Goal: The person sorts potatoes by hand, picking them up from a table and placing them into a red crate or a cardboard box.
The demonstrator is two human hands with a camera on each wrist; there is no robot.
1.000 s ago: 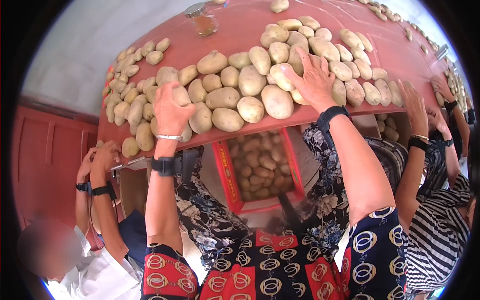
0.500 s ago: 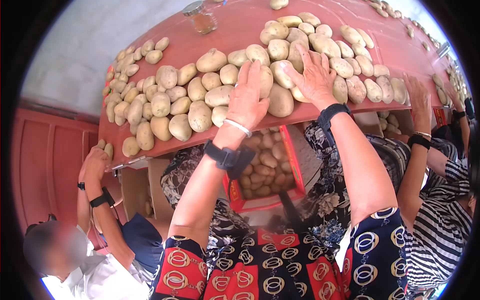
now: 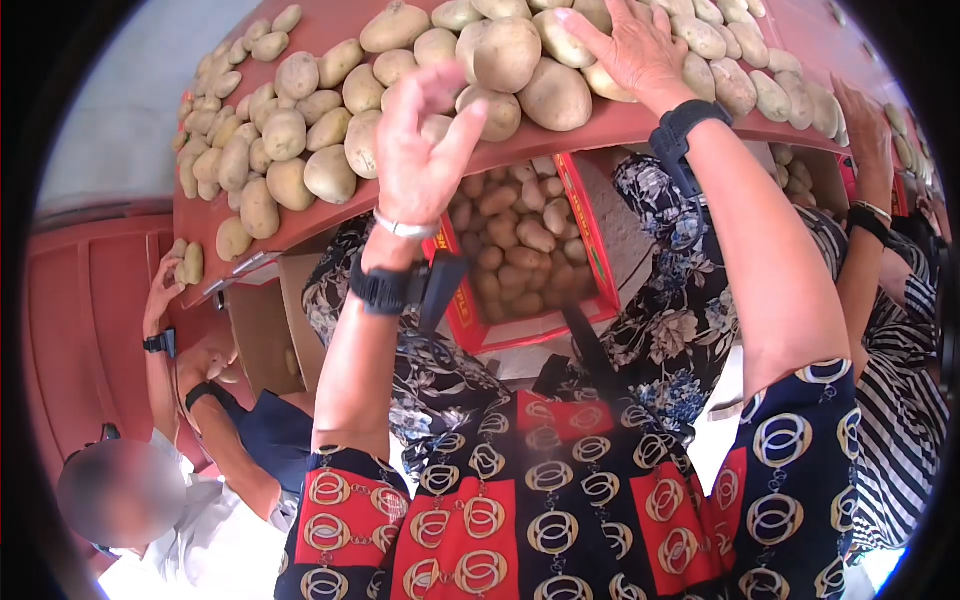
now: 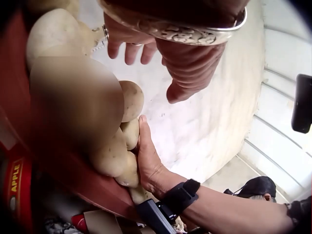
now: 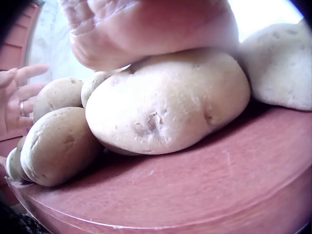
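Note:
My left hand (image 3: 425,150) hovers over the near edge of the potato rows in the head view, fingers loosely spread and nothing in them. Just beyond its fingertips, a large round potato (image 3: 507,55) rests among the others. My right hand (image 3: 640,55) lies with extended fingers on the potatoes to the right, its thumb along a pale potato (image 3: 562,38). From the right wrist view, its palm (image 5: 151,29) sits right on top of a big blemished potato (image 5: 168,102). The left wrist view shows my left hand (image 4: 170,53) with its fingers apart from the potatoes.
Many potatoes (image 3: 283,133) cover the red table (image 3: 610,125). Below its edge stands a red carton (image 3: 590,235) full of potatoes. At left, another person's hand (image 3: 165,290) holds potatoes beside a cardboard box (image 3: 270,335). On the right, a neighbour's hand (image 3: 865,125) is at the potatoes.
My left hand gripped a potato at the left, carried it rightward to the row by my right hand, let go and drew back leftward. My right hand stayed on the potatoes. The head view tilted down.

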